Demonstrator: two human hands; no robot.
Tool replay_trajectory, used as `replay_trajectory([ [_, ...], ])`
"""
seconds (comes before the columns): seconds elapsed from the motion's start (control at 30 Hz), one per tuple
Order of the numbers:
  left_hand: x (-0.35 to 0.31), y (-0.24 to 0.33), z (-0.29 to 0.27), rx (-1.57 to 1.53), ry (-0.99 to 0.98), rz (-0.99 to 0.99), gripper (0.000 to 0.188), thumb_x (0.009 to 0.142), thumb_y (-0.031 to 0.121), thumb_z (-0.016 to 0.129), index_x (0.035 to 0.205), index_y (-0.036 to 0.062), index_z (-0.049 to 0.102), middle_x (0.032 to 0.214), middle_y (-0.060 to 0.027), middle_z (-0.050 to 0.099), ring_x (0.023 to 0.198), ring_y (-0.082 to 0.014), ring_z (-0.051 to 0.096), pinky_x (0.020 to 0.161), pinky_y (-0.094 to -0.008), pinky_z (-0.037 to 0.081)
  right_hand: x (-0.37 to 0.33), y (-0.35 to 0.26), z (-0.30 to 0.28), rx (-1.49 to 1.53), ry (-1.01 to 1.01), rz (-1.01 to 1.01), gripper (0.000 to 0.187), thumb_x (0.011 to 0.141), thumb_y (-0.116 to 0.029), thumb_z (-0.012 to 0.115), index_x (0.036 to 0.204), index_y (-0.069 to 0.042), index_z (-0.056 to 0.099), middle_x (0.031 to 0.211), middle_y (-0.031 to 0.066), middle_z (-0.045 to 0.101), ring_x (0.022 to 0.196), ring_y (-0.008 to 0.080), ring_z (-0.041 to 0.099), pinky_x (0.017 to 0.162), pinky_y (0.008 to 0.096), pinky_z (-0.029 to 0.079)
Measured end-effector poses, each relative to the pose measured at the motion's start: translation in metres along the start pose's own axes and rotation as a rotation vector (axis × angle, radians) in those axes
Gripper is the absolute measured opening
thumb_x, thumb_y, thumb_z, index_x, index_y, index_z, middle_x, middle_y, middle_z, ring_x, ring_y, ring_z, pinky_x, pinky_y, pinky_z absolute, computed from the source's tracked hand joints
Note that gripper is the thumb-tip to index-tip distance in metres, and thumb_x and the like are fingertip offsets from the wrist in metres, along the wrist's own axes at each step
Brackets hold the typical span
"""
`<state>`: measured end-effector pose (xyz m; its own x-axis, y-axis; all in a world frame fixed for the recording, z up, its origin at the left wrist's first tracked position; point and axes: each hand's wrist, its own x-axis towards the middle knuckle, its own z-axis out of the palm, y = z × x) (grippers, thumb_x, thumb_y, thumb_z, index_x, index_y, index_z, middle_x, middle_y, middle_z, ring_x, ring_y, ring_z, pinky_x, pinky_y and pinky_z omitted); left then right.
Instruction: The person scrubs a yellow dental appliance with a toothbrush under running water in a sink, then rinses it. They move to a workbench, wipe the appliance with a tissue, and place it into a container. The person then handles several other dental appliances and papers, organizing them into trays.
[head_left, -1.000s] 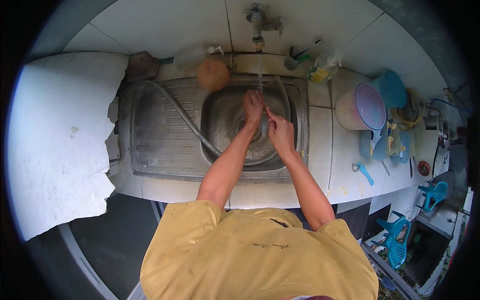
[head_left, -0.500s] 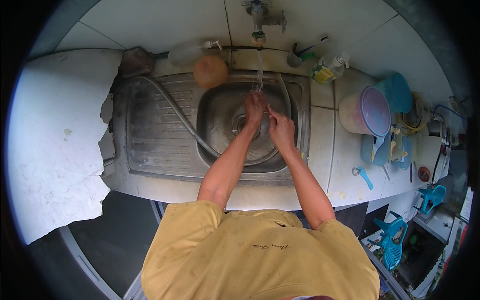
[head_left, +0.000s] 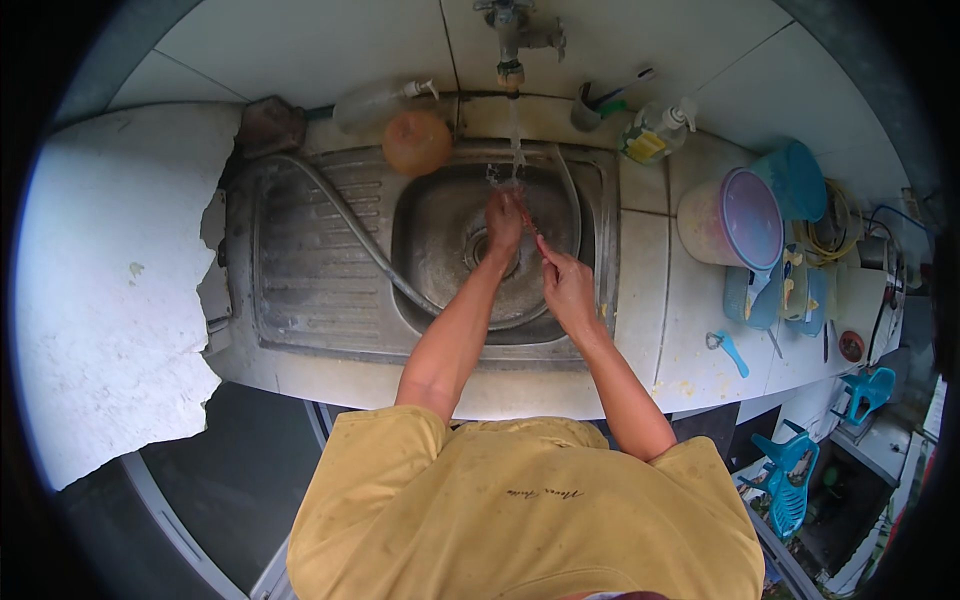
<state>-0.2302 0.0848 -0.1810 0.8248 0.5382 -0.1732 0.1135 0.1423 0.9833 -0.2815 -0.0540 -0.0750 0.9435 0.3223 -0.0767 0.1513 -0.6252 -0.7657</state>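
Note:
Both my hands are over the steel sink basin (head_left: 440,260), under a thin stream of water falling from the wall tap (head_left: 512,30). A thin reddish stick-like utensil (head_left: 527,222) runs between them. My right hand (head_left: 568,285) grips its lower end. My left hand (head_left: 503,222) closes around its upper end, right under the water. What kind of utensil it is I cannot tell.
A grey hose (head_left: 350,225) crosses the drainboard into the basin. An orange round object (head_left: 415,142) and a clear bottle (head_left: 375,100) sit behind the sink. To the right are a soap bottle (head_left: 655,130), a pink lidded bucket (head_left: 735,218) and a blue basin (head_left: 800,180). At the left lies a white sheet (head_left: 100,280).
My hands stay together over the drain, shifting slightly toward the water stream. The left hand has slid along the utensil. The view has tilted a little.

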Motion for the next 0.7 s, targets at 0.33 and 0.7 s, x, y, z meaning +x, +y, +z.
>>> replay_trajectory([
  [0.33, 0.002, -0.009, -0.004, -0.147, -0.050, -0.065, 0.031, 0.102, 0.016, 0.035, 0.096, 0.0015, 0.062, 0.080, -0.0075, 0.061, 0.070, -0.0144, 0.057, 0.063, -0.0318, 0.045, 0.005, 0.009, 0.002, 0.019, 0.032, -0.009, 0.035, 0.090, -0.006, 0.056, 0.123, -0.012, 0.067, 0.088, 0.0258, 0.065, 0.078, 0.0409, 0.066, 0.067, 0.0394, 0.051],
  [0.7, 0.021, 0.004, -0.028, -0.385, -0.267, -0.799, 0.039, 0.099, 0.030, 0.030, 0.106, 0.0016, 0.057, 0.087, -0.0134, 0.065, 0.070, -0.0245, 0.064, 0.050, -0.0282, 0.049, 0.010, 0.001, -0.011, -0.085, -0.042, -0.068, 0.034, 0.091, -0.007, 0.056, 0.122, -0.011, 0.068, 0.092, 0.0239, 0.067, 0.078, 0.0391, 0.067, 0.068, 0.0383, 0.052],
])
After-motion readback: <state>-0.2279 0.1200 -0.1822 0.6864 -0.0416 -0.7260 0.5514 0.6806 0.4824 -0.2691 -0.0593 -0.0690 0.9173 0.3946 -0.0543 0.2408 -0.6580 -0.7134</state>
